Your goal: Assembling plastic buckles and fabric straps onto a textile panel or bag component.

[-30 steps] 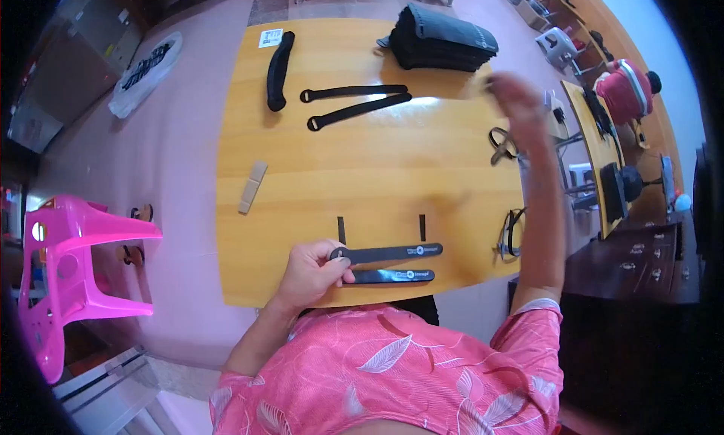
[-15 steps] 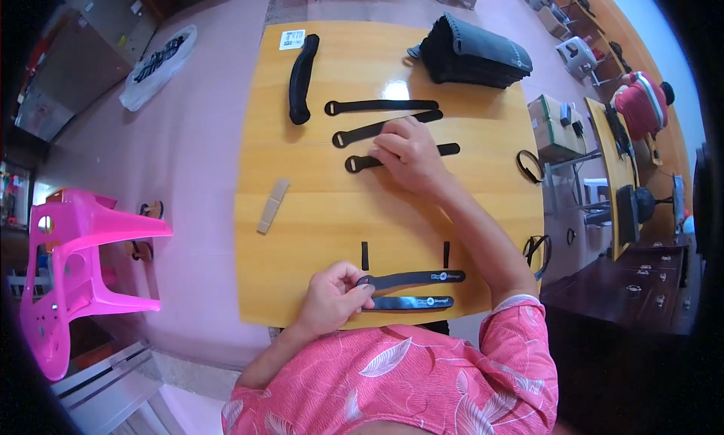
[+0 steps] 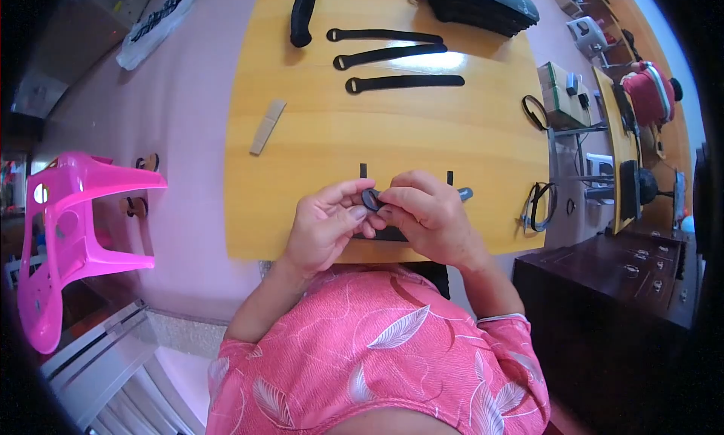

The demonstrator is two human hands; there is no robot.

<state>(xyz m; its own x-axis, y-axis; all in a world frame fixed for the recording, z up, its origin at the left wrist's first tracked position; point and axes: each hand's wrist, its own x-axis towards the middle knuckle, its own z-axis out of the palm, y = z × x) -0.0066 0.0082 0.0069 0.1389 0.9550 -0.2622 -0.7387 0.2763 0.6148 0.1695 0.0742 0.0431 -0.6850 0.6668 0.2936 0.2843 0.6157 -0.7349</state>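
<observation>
Close to the table's front edge, my left hand [image 3: 324, 228] and my right hand [image 3: 434, 216] pinch the slotted round end of a dark hook-and-loop strap [image 3: 370, 200] from both sides. The right fingers cover most of its length, and its grey tip shows beyond that hand. Under my hands lies a second dark strap [image 3: 383, 236], mostly hidden. Two short black strips [image 3: 363, 170] are on the table just past my fingers. Farther away, three black straps [image 3: 407, 82] lie flat side by side, slotted ends to the left.
A yellow wooden table [image 3: 324, 141] carries a tan strip [image 3: 268, 126], a long black bundle [image 3: 305, 16] and a stack of dark folded fabric [image 3: 483, 9]. Looped black bands [image 3: 537, 205] lie at the right edge. A pink stool [image 3: 83, 216] stands left; a person [image 3: 650, 96] sits far right.
My right hand has left the three far straps and come back to the near strap, joining my left hand at its slotted end. The view has tilted, so the table appears higher.
</observation>
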